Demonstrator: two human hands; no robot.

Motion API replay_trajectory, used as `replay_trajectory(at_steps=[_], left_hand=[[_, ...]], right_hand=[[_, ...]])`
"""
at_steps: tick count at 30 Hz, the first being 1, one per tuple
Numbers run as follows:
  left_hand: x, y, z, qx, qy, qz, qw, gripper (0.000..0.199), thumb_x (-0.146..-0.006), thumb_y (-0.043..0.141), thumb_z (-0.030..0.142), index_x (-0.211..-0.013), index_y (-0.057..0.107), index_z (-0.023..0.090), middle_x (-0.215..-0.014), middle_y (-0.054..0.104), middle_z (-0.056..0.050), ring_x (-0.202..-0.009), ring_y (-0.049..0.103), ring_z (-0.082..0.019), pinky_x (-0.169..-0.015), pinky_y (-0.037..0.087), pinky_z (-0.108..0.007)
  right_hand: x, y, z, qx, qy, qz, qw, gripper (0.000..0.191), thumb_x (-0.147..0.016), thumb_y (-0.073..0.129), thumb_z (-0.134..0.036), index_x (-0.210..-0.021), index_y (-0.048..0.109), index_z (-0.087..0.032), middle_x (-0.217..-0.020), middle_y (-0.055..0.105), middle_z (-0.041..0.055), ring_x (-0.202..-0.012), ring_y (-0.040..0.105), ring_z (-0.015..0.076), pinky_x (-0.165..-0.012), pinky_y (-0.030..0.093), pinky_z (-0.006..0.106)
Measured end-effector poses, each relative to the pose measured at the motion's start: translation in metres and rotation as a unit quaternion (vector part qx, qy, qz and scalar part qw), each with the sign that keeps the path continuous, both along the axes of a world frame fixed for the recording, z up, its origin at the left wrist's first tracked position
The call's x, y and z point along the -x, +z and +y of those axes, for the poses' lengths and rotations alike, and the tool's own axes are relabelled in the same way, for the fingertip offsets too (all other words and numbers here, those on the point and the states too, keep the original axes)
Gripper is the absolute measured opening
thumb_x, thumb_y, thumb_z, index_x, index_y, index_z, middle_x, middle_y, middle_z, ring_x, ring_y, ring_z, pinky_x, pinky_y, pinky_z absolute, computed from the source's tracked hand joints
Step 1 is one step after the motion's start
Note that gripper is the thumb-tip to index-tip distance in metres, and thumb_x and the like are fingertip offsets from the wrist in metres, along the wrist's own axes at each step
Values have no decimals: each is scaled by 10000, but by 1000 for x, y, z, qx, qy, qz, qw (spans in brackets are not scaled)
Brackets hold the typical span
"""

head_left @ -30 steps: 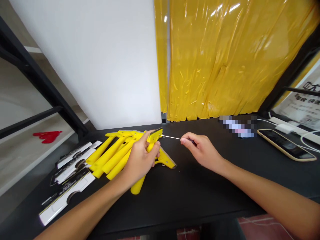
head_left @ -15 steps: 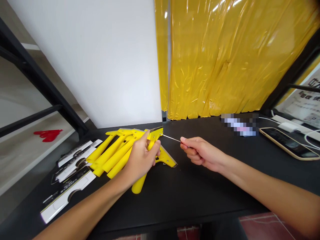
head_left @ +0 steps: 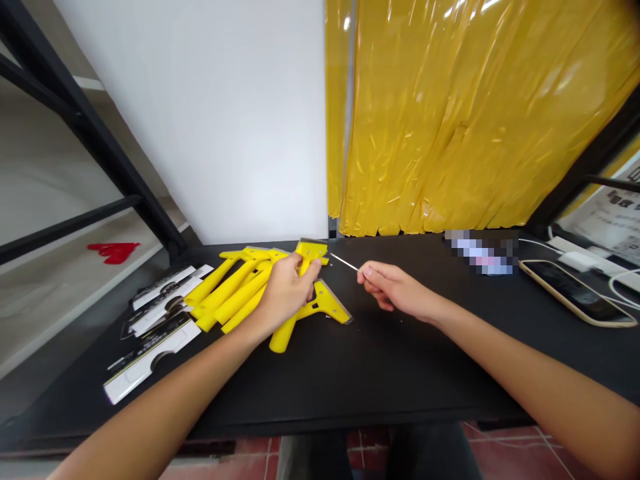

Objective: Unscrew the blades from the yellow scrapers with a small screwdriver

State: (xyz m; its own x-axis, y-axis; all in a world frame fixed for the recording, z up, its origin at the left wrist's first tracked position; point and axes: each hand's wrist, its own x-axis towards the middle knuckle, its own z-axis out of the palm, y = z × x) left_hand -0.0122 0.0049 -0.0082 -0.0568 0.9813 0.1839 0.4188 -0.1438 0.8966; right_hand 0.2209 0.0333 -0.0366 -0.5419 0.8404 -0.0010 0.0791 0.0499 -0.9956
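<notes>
My left hand (head_left: pixel 289 285) is closed round the neck of a yellow scraper (head_left: pixel 283 335), its head with a metal blade edge and screws pointing up and away. A thin metal screwdriver (head_left: pixel 345 262) is pinched in my right hand (head_left: pixel 387 283); its grip end is hidden by the fingers. The tip points left, just short of the scraper's head and apart from it. Below lies another yellow scraper (head_left: pixel 327 305), its bladed head to the right and its handle partly covered. Several more yellow scrapers (head_left: pixel 230 287) lie side by side left of my hand.
Several black-and-white cardboard sleeves (head_left: pixel 153 357) lie at the table's left. A phone (head_left: pixel 575 292) and white power strip with cables (head_left: pixel 585 257) are at the right. A tiny metal piece (head_left: pixel 327 317) lies by the loose scraper. Yellow plastic strips (head_left: pixel 435 133) hang behind the black table (head_left: pixel 400 387).
The screwdriver's tip has come away from the held scraper's head, leaving a small gap. The camera view has shifted a little.
</notes>
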Motion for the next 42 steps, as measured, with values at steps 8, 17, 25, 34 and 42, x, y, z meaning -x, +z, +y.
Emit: replay_trajectory(at_steps=[8, 17, 25, 34, 42], left_hand=[[-69, 7, 29, 164, -12, -387, 907, 255, -996, 503, 205, -826, 668, 112, -845, 732, -98, -574, 565, -95, -521, 467, -198], [-144, -21, 77, 125, 23, -421, 898, 432, -1061, 367, 336, -933, 708, 103, -1039, 710, -137, -740, 622, -127, -734, 514, -236], [-145, -22, 67, 96, -5, -314, 944, 363, -1021, 381, 380, -967, 656, 149, -1045, 713, -130, -914, 672, -220, -866, 515, -349], [-18, 16, 11, -95, -226, 249, 937, 375, -847, 583, 245, -1219, 631, 243, -1298, 632, -61, -1251, 532, -267, -1091, 369, -404], [43, 4, 10, -50, -310, 437, 843, 258, -813, 679, 406, -1036, 677, 278, -1201, 628, -43, -1152, 556, -287, -1015, 396, -402]], right_hand=[[-22, 14, 19, -100, -149, -5, 984, 544, -926, 511, -673, -645, 437, -213, -568, 395, -45, -446, 367, 86, -387, 375, 232], [-28, -10, 37, -215, -107, -197, 951, 479, -975, 410, -590, -837, 614, -179, -809, 690, 61, -702, 604, 186, -637, 465, 295], [-29, -3, 38, -281, -125, -276, 911, 343, -955, 424, -473, -897, 595, -180, -865, 693, 48, -757, 608, 183, -649, 422, 269], [-78, 7, 64, -238, -171, -522, 801, 386, -927, 482, -473, -804, 686, -170, -873, 732, 146, -801, 666, 270, -648, 400, 311], [-92, 5, 69, -210, -129, -617, 747, 574, -942, 410, -623, -881, 749, -164, -995, 746, 192, -862, 701, 307, -701, 453, 353]])
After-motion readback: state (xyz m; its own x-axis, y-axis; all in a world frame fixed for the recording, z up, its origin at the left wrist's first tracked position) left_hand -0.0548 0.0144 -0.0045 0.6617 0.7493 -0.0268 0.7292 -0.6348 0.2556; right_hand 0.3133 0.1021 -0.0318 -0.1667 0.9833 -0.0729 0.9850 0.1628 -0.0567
